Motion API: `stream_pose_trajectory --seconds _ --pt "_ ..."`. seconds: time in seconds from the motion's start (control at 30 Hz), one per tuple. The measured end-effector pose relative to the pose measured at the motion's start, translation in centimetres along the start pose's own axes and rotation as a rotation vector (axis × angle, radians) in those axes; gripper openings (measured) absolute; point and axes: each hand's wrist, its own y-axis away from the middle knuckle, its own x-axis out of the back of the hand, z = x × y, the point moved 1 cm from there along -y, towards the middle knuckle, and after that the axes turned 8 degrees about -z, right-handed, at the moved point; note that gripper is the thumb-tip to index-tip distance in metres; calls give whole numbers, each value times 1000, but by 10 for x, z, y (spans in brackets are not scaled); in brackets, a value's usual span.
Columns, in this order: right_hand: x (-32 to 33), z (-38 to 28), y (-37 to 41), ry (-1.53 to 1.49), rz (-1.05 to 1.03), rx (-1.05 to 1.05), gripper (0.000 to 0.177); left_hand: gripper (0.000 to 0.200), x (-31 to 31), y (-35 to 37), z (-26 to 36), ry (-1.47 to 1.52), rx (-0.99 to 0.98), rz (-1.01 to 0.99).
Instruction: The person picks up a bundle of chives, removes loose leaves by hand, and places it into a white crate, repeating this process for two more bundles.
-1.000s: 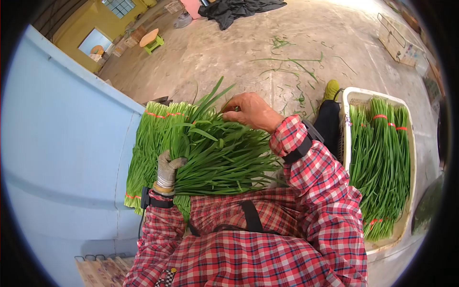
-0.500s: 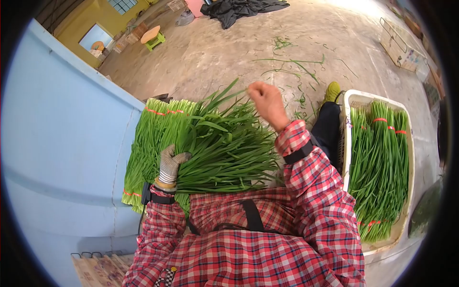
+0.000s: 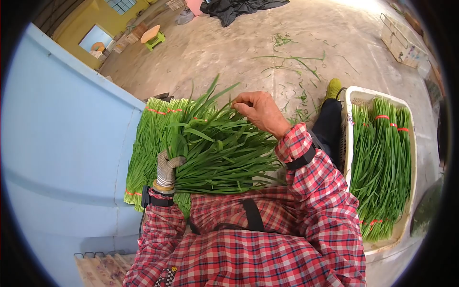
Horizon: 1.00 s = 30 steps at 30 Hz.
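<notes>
My left hand [image 3: 168, 168], in a striped knit glove, is closed round a thick bunch of garlic chives [image 3: 217, 158] that rests over my lap. The long green leaves fan out to the right. At the upper edge of this bunch is my bare right hand [image 3: 258, 111], thumb and fingertips pinched together on a chive leaf. Left of the held bunch lie chive bundles [image 3: 148, 148] tied with red bands, stacked beside the blue wall.
A white plastic crate [image 3: 350, 103] with several banded chive bundles [image 3: 382, 162] stands at my right, beside my leg and yellow-green shoe [image 3: 333, 89]. Loose leaf scraps [image 3: 301, 115] litter the concrete floor. The blue wall [image 3: 71, 138] borders my left side. Another crate [image 3: 403, 45] stands at far right.
My right hand has come left and down from the air to the leaves at the bunch's upper edge. The left hand keeps its hold, and some leaves now stand up higher.
</notes>
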Motion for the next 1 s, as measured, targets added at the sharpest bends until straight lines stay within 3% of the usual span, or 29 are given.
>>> stream_pose_trajectory --seconds 0.1,0.17,0.23,0.27,0.37,0.57,0.67,0.77,0.87,1.0 --pt "1 -10 1 -34 24 -13 19 25 9 4 -10 90 -18 13" --pt "-2 -12 0 -43 29 -19 18 25 15 6 -17 147 -13 163" --pt "-7 -14 -3 -53 75 194 16 23 12 5 -15 204 -20 155" --pt "-8 -16 -4 -56 75 196 16 22 11 5 -14 269 -25 147" --pt "-10 -26 -8 102 48 254 18 36 23 3 -19 219 -13 64" --pt "-19 -20 -15 113 -4 358 20 23 17 0 -18 165 23 157" --pt "-17 -18 -13 126 -69 311 21 19 13 0 -9 210 65 97" --pt "-17 -22 -12 144 -107 301 22 22 18 1 -24 72 -23 147" --pt "-17 -21 -13 200 -58 347 21 24 9 -2 -8 23 42 91" --pt "-19 -15 -13 473 -34 362 15 26 3 -5 -2 64 72 58"
